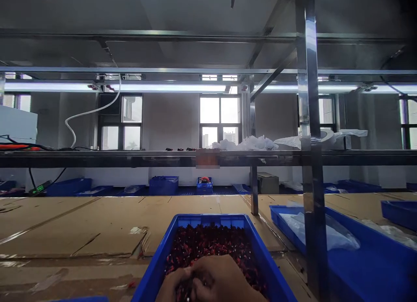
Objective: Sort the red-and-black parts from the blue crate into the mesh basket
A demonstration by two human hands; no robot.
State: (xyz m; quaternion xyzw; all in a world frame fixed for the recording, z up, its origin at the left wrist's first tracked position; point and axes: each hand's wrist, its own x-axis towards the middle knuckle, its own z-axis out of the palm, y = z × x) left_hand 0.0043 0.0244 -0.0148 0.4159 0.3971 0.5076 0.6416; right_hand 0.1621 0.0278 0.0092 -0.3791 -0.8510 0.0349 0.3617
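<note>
Both our left hand (174, 287) and right hand (224, 278) huddle together, fingers curled into the dark red parts (208, 245) filling the blue bin (159, 258), likely kept at the surface's (81, 232) near edge for reach; whether they grip any we cannot tell.

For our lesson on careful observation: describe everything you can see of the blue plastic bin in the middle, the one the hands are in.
The blue rectangular plastic bin is open-topped, with smooth sloping walls. It sits flat on brown cardboard sheets, running away from the camera, its near end cut off by the picture edge. Small dark red and black pieces, too small to identify, fill most of it. The left hand and right hand rest among them at the near end.
</note>
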